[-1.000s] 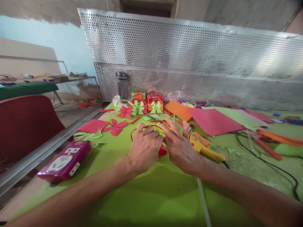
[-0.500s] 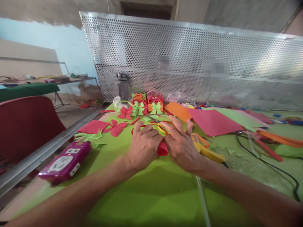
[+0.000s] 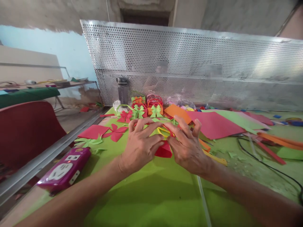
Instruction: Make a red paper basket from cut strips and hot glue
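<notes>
My left hand [image 3: 139, 145] and my right hand [image 3: 187, 146] meet over the green table [image 3: 151, 195], both gripping a small red folded paper piece [image 3: 163, 150] between them. The thumbs and lower fingers pinch the paper while the upper fingers lift and spread. A thin red paper strip and a yellow strip [image 3: 163, 130] curl just beyond my fingertips. The yellow glue gun [image 3: 216, 158] lies partly hidden behind my right hand.
A purple power strip [image 3: 62, 168] lies at the left edge. Paper bows and small baskets [image 3: 144, 107] stand at the back before a perforated metal screen [image 3: 189, 63]. Pink, orange and green sheets [image 3: 213, 123] spread right, beside a black cable [image 3: 265, 160]. A red chair [image 3: 26, 126] stands left.
Both hands have drawn slightly nearer to me and lifted the red piece off the table. The fingers, earlier flat over it, are now raised and spread.
</notes>
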A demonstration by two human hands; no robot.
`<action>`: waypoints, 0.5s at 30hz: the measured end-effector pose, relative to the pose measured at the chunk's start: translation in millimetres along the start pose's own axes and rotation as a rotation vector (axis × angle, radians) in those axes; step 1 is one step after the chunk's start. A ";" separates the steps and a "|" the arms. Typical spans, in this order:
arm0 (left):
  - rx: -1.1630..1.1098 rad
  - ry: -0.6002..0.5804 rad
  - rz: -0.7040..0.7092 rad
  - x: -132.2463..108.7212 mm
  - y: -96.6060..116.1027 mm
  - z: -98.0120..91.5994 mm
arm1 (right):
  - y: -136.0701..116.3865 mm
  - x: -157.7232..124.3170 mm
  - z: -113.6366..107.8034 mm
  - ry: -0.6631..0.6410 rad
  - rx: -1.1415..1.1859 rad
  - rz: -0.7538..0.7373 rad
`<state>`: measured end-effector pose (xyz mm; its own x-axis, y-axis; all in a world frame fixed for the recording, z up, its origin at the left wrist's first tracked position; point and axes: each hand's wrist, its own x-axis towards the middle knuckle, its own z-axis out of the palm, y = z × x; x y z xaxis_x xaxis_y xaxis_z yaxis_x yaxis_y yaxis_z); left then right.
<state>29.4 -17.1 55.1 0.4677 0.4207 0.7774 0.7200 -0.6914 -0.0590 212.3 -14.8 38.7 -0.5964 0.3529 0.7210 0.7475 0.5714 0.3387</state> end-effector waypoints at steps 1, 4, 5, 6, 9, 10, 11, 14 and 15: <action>0.004 -0.002 -0.002 -0.1 0.3 -0.2 | -0.4 0.4 -0.5 -0.007 0.000 0.003; 0.014 0.004 0.000 -1.2 2.7 0.5 | -2.6 0.9 -0.4 -0.028 -0.006 0.014; 0.017 0.009 -0.003 -1.8 3.6 0.8 | -3.4 1.0 -0.1 -0.019 -0.004 0.013; 0.019 0.017 -0.009 -2.3 4.3 1.0 | -3.9 1.1 0.2 0.002 0.001 0.010; 0.022 0.037 -0.036 -3.1 4.5 0.8 | -4.2 2.1 -0.3 0.061 0.015 0.014; 0.019 0.040 -0.043 -3.1 3.7 0.5 | -3.7 2.6 -0.9 0.056 0.013 0.021; 0.015 0.043 -0.044 -2.9 2.5 0.1 | -3.1 3.0 -1.6 0.042 0.008 0.030; 0.002 0.055 -0.042 -2.0 -2.6 -1.1 | 0.1 3.2 -3.3 0.049 -0.003 0.046; -0.001 0.060 -0.040 -1.7 -4.5 -1.5 | 1.4 2.9 -3.5 0.066 -0.004 0.049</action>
<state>24.7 -15.6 55.1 0.4068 0.4121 0.8153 0.7371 -0.6753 -0.0265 212.6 -15.5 43.4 -0.5384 0.3308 0.7750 0.7767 0.5516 0.3041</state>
